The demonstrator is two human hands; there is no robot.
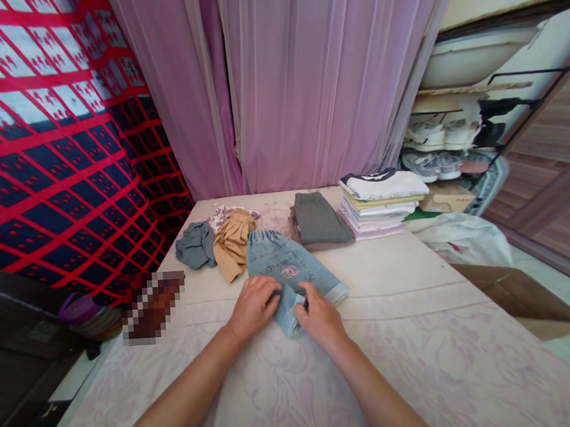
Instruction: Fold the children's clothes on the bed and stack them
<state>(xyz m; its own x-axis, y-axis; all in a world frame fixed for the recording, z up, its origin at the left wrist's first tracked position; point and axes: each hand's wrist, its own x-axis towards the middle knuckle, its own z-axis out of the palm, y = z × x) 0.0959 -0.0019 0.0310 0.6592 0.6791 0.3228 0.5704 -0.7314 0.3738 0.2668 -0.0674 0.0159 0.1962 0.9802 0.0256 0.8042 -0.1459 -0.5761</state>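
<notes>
A pair of light-blue denim shorts [281, 259] with an elastic waist and a pink emblem lies on the patterned bed cover, its waist pointing away from me. My left hand [255, 307] is curled over the near left leg, fingers bent on the fabric. With thumb and fingers, my right hand [320, 314] pinches the cuff of that leg. Left of the shorts, close to the waist, lie a crumpled tan garment [233, 239] and a grey garment [195, 246]. A floral garment [221, 212] is partly hidden behind them.
Folded grey trousers [317, 217] lie on a brown folded garment behind the shorts. To their right stands a tall stack of folded clothes [381, 204]. Purple curtains [287, 84] hang behind the bed. A shoe rack [442, 136] and an open cardboard box [512, 296] stand on the right.
</notes>
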